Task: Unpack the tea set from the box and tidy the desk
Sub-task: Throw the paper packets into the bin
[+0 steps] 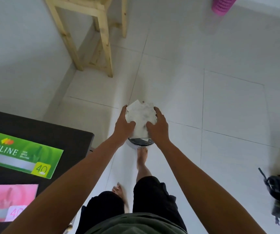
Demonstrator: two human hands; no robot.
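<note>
Gripping crumpled white paper [141, 115] from both sides: left hand [124, 123], right hand [157, 125], fingers curled round it | paper held above round bin [141, 142] on white tiled floor [228, 102] | dark desk [65, 134] at left carries green packet [22, 154], pink packet [7, 201]

The green pack [20, 153] on the dark desk [78, 137] reads "PERLINE", with "ANSI" beneath and "40" in its yellow corner. The pink pack [9, 198] also shows "40"; its other print is too blurred.
</note>
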